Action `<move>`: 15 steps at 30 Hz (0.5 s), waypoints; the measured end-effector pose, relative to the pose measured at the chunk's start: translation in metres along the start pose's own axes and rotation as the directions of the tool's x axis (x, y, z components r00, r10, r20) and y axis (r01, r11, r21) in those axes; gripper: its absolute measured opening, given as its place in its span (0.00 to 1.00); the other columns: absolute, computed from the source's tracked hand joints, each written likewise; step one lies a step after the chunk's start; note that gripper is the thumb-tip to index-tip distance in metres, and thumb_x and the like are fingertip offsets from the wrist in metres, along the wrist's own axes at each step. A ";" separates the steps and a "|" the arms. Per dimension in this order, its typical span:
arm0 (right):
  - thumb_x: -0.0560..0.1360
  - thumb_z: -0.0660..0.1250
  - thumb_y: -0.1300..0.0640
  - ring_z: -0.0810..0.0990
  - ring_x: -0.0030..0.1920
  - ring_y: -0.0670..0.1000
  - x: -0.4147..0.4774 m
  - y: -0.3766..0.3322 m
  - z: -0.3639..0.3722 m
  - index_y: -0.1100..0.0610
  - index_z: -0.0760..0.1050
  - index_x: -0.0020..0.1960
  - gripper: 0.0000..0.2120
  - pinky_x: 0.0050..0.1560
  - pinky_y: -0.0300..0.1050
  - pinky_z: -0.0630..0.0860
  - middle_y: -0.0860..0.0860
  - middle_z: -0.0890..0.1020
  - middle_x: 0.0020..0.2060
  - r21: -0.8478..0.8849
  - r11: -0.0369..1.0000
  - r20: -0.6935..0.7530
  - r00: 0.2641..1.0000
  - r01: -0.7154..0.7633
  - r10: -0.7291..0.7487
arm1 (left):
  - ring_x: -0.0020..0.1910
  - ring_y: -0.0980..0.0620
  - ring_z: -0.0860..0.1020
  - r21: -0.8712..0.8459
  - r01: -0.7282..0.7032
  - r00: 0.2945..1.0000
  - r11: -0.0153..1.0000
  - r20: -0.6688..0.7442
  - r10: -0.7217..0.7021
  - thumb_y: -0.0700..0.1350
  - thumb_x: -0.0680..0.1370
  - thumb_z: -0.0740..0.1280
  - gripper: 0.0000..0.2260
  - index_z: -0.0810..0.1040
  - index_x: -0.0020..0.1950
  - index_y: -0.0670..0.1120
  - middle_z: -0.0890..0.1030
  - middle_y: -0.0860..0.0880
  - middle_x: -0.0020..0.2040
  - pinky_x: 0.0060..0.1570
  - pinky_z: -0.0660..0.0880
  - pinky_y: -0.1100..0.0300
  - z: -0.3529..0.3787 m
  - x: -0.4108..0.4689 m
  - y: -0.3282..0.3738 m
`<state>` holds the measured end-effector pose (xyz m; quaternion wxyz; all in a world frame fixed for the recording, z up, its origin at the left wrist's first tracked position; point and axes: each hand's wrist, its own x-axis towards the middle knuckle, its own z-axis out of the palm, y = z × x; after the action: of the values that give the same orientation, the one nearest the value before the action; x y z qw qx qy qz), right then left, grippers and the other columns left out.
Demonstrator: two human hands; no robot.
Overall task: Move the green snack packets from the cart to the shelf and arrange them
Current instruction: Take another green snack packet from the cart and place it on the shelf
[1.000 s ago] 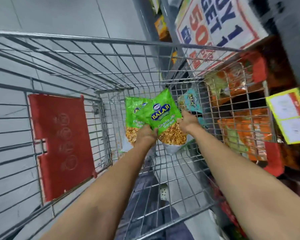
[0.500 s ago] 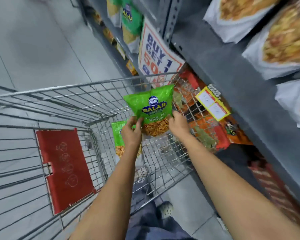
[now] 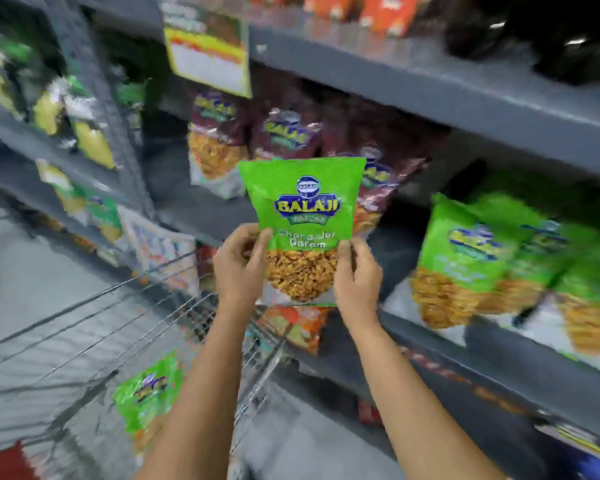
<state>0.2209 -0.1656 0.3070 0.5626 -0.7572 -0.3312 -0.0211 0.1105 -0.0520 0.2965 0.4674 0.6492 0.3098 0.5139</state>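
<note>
I hold one green snack packet (image 3: 303, 216) upright in front of the shelf, at chest height. My left hand (image 3: 240, 263) pinches its lower left edge and my right hand (image 3: 355, 273) grips its lower right edge. A second green packet (image 3: 146, 393) lies inside the wire cart (image 3: 84, 327) at the lower left. Several matching green packets (image 3: 471, 251) stand on the grey shelf (image 3: 499, 355) to the right of my hands.
Maroon snack packets (image 3: 284, 140) stand on the shelf behind the held packet. A yellow price sign (image 3: 208, 60) hangs from the upper shelf edge. More shelves with yellow and green packets (image 3: 84, 140) run along the left. Orange packets (image 3: 302, 323) sit on a lower shelf.
Both hands lifted the green packet out of the cart and up toward the shelf. My view swung from the cart up to the shelves; one packet stayed in the cart.
</note>
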 end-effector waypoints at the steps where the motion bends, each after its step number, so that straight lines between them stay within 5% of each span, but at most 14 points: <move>1: 0.79 0.56 0.54 0.68 0.31 0.43 0.004 0.006 -0.025 0.55 0.69 0.40 0.10 0.36 0.43 0.63 0.45 0.70 0.28 -0.004 1.000 -0.074 0.997 -0.004 0.003 | 0.30 0.64 0.69 -0.017 -0.050 0.997 0.999 0.057 0.051 0.46 0.76 0.66 0.05 0.75 0.39 0.52 0.74 0.57 0.30 0.33 0.66 0.68 0.025 -0.004 0.014; 6: 0.78 0.54 0.56 0.66 0.30 0.40 0.016 0.041 -0.142 0.56 0.66 0.39 0.10 0.34 0.37 0.62 0.45 0.65 0.28 -0.038 0.998 -0.437 0.899 -0.040 0.020 | 0.29 0.64 0.70 -0.134 -0.091 0.938 0.987 0.323 0.130 0.46 0.75 0.68 0.05 0.75 0.40 0.53 0.73 0.58 0.29 0.32 0.66 0.69 0.139 -0.044 0.061; 12: 0.80 0.55 0.56 0.69 0.28 0.41 0.007 0.087 -0.242 0.60 0.69 0.42 0.11 0.34 0.43 0.62 0.47 0.67 0.27 -0.099 0.979 -0.569 0.817 -0.181 0.093 | 0.31 0.62 0.73 -0.057 -0.053 0.782 0.997 0.619 0.077 0.45 0.74 0.71 0.07 0.80 0.45 0.41 0.80 0.48 0.35 0.36 0.69 0.74 0.239 -0.083 0.077; 15: 0.77 0.55 0.52 0.68 0.33 0.49 0.006 0.113 -0.256 0.62 0.71 0.42 0.14 0.41 0.45 0.64 0.49 0.69 0.29 -0.095 0.965 -0.599 0.789 -0.244 0.140 | 0.36 0.52 0.76 0.072 -0.102 0.715 0.992 0.699 0.022 0.48 0.75 0.70 0.08 0.81 0.46 0.44 0.81 0.49 0.37 0.42 0.76 0.59 0.263 -0.093 0.072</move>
<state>0.3725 -0.4007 0.3082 0.5709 -0.7876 -0.0595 -0.2241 0.3307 -0.2363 0.3189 0.4972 0.8285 0.1160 0.2302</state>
